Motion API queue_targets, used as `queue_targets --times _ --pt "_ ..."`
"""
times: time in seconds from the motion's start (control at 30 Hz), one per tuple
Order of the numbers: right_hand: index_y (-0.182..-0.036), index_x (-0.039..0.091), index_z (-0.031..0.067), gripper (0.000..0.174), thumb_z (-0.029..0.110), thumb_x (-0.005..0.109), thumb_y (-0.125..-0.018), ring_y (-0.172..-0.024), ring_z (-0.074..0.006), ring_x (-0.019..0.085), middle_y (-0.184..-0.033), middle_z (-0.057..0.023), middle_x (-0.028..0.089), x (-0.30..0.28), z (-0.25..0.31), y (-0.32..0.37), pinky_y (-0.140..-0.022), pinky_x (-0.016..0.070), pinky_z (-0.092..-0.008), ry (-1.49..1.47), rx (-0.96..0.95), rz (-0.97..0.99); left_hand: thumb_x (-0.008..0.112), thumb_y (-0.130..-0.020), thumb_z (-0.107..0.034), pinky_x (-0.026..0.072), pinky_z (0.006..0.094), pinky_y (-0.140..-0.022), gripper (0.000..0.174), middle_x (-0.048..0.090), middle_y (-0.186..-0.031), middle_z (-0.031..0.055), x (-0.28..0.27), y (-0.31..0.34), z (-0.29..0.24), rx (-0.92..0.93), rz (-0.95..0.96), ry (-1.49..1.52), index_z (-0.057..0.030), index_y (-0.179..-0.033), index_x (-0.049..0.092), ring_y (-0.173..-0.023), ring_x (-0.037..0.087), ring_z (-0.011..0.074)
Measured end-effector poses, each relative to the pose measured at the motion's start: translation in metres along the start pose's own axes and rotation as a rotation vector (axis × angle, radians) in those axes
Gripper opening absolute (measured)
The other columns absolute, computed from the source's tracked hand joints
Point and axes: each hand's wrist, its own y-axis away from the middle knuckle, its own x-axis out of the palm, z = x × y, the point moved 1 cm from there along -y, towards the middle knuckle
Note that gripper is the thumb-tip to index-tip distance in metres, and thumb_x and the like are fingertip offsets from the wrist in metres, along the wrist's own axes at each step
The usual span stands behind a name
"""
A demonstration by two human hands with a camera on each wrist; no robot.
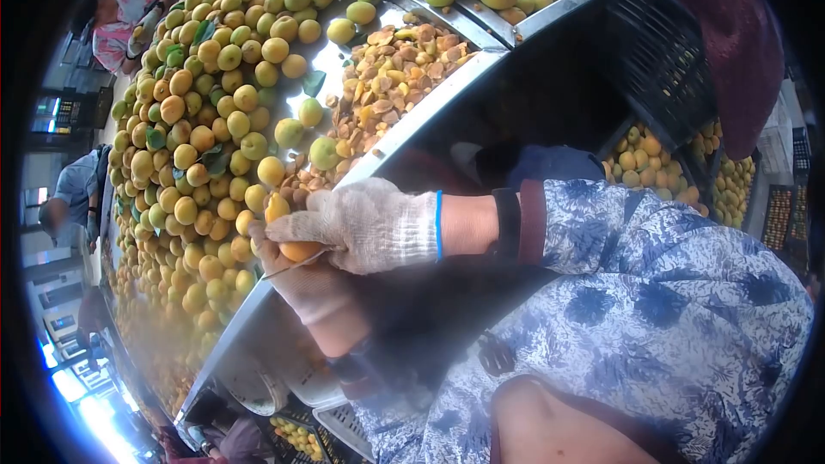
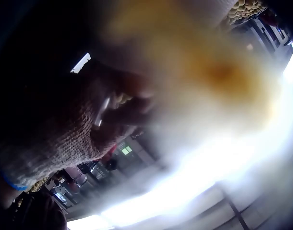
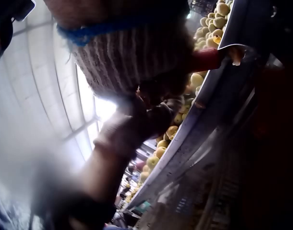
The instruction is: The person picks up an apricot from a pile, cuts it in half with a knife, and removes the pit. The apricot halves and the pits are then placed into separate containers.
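In the head view both hands meet over the edge of a metal table heaped with apricots. My right hand (image 1: 369, 228), in a knitted glove with a blue cuff, grips a small knife; its thin blade (image 1: 290, 266) lies by an orange apricot (image 1: 299, 251). My left hand (image 1: 309, 288), also gloved, holds that apricot from below, fingers partly hidden behind the right. In the right wrist view a red handle (image 3: 206, 60) shows beside the right glove (image 3: 132, 57). The left wrist view is mostly blurred orange, with the right glove (image 2: 60, 139) close by.
Whole apricots (image 1: 206, 129) spread over the table; a pile of split halves (image 1: 400, 69) lies by its metal rim (image 1: 430, 107). A black crate (image 1: 657, 43) and filled crates (image 1: 649, 159) stand at the right. A white bucket (image 1: 249, 382) is below. Other people (image 1: 77, 185) stand beyond.
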Motion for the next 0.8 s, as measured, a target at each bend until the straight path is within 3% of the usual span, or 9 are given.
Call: queue_targets --times 0.1,0.17,0.2,0.23,0.3,0.33,0.5,0.57,0.8 --pt "-0.131 0.049 0.0203 0.056 0.008 0.065 -0.079 -0.093 -0.0299 0.065 -0.109 -0.0129 0.063 -0.015 0.006 -0.003 -0.079 0.0538 -0.0361 -0.235 0.196 0.168 0.035 -0.103 -0.028 0.0514 0.0345 -0.089 0.037 0.059 -0.111 0.0135 0.002 0.005 0.003 0.001 -0.020 0.005 0.0009 -0.120 0.050 -0.100 0.060 0.0231" --pt "-0.131 0.050 0.0109 0.051 0.011 0.067 -0.083 -0.092 -0.0217 0.065 -0.105 -0.0102 0.064 -0.014 -0.003 -0.009 -0.079 0.0539 -0.0332 -0.534 0.099 0.053 0.035 -0.103 -0.021 0.0518 0.0330 -0.089 0.031 0.060 -0.110 0.0122 0.004 0.009 0.000 0.146 0.003 -0.258 0.0009 -0.119 0.051 -0.100 0.060 0.0215" --pt "-0.128 0.051 0.0077 0.046 0.012 0.065 -0.085 -0.082 -0.0187 0.065 -0.097 -0.0085 0.064 -0.013 -0.010 -0.013 -0.070 0.0540 -0.0304 -0.713 0.099 -0.081 0.038 -0.102 -0.027 0.0524 0.0287 -0.079 0.034 0.061 -0.106 0.0105 0.006 0.008 0.000 0.191 -0.115 -0.275 -0.0006 -0.119 0.052 -0.095 0.061 0.0177" --pt "-0.126 0.052 0.0045 0.041 0.012 0.064 -0.087 -0.071 -0.0158 0.065 -0.089 -0.0068 0.064 -0.012 -0.019 -0.016 -0.062 0.0542 -0.0276 -0.891 0.101 -0.218 0.038 -0.102 -0.027 0.0524 0.0287 -0.079 0.034 0.061 -0.106 0.0105 0.001 0.006 -0.004 0.192 -0.119 -0.274 -0.0006 -0.119 0.052 -0.095 0.061 0.0177" --pt "-0.118 0.055 0.0014 0.029 0.015 0.057 -0.092 -0.045 -0.0125 0.049 -0.068 -0.0033 0.056 -0.043 -0.016 -0.021 -0.040 0.0395 -0.0242 -1.254 0.320 -0.338 0.041 -0.100 -0.036 0.0484 0.0233 -0.065 0.040 0.063 -0.098 0.0084 -0.007 0.001 -0.010 -0.007 0.247 -0.013 -0.0021 -0.118 0.053 -0.085 0.061 0.0137" --pt "-0.113 0.056 0.0004 0.026 0.019 0.053 -0.095 -0.031 -0.0107 0.039 -0.057 -0.0014 0.051 -0.055 -0.016 -0.024 -0.030 0.0300 -0.0230 -1.397 0.394 -0.446 0.043 -0.098 -0.044 0.0426 0.0213 -0.056 0.046 0.063 -0.091 0.0067 0.010 0.007 -0.008 0.039 0.056 -0.245 -0.0027 -0.116 0.054 -0.073 0.059 0.0111" --pt "-0.089 0.058 0.0032 0.036 0.036 0.047 -0.098 -0.038 -0.0129 0.035 -0.050 -0.0001 0.037 -0.074 -0.033 -0.028 -0.033 0.0329 -0.0292 -1.546 0.310 -0.691 0.040 -0.097 -0.052 0.0501 0.0226 -0.065 0.054 0.060 -0.086 0.0053 0.033 0.016 0.013 -0.048 0.152 -0.421 -0.0014 -0.106 0.057 -0.074 0.059 0.0129" --pt "-0.087 0.058 0.0033 0.036 0.036 0.047 -0.098 -0.035 -0.0133 0.035 -0.050 -0.0003 0.039 -0.076 -0.028 -0.023 -0.033 0.0323 -0.0289 -1.506 0.242 -0.659 0.031 -0.096 -0.058 0.0396 0.0224 -0.050 0.065 0.058 -0.069 0.0079 0.044 0.020 0.023 -0.054 0.100 -0.534 0.0013 -0.102 0.058 -0.055 0.052 0.0129" --pt "-0.080 0.060 0.0039 0.027 0.024 0.053 -0.096 -0.039 -0.0082 0.043 -0.062 -0.0022 0.054 -0.072 -0.020 -0.024 -0.034 0.0347 -0.0255 -1.387 0.174 -0.695 0.032 -0.097 -0.056 0.0422 0.0228 -0.056 0.066 0.059 -0.070 0.0078 0.058 0.024 0.031 0.045 0.107 -0.610 0.0047 -0.101 0.056 -0.060 0.055 0.0152"
